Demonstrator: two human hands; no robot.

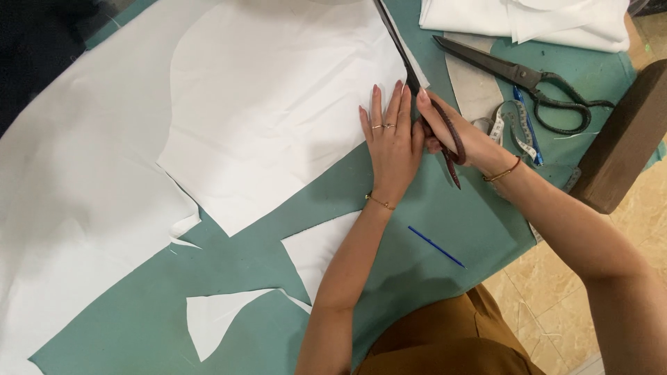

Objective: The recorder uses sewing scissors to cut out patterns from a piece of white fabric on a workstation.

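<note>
left hand [392, 142] pressing flat, fingers spread, on white fabric [278, 104] lying on green table [451, 215]; right hand [455, 135] gripping red-handled scissors [417, 83]. fabric looking light, limp, likely sliding; pinning near cut edge.

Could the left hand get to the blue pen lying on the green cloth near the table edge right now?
Probably yes: the left hand lies flat on the white fabric, holding nothing, and bare green cloth separates it from the blue pen.

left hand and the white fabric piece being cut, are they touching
Touching. The head view shows the left hand lying flat, fingers spread, pressed on the white fabric piece beside the scissors.
</note>
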